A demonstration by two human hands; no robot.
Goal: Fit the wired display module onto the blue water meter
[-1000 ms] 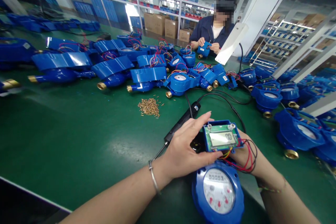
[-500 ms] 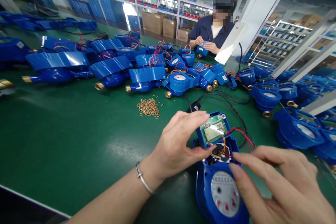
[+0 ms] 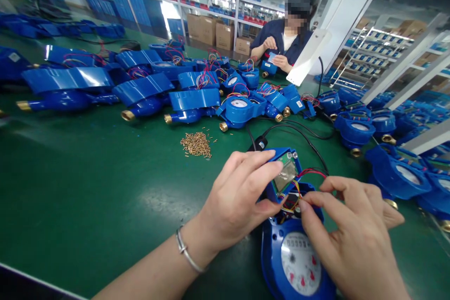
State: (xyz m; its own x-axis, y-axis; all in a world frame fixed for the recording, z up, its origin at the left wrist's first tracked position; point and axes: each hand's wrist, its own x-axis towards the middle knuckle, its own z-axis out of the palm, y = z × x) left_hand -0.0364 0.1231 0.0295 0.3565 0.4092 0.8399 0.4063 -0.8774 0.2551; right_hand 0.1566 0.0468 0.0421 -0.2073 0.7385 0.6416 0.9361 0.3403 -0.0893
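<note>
A blue water meter (image 3: 293,262) with a white dial lies on the green table near me. My left hand (image 3: 239,199) grips the blue display module (image 3: 284,173), which holds a green circuit board with a small screen and is tilted up over the meter's open top. My right hand (image 3: 348,239) reaches in from the right, its index fingertip pressing on the coloured wires (image 3: 293,199) between module and meter. A red wire (image 3: 311,173) loops out to the right.
Many blue meters (image 3: 242,108) and lids (image 3: 195,98) crowd the far and right table. A pile of small brass parts (image 3: 196,144) lies left of centre. Black cables (image 3: 298,133) run behind my hands. A person (image 3: 281,40) across the table handles another meter.
My right hand came out from under the module and now presses on the wires from above. The module has tipped further up and back, and the meter sits closer under it.
</note>
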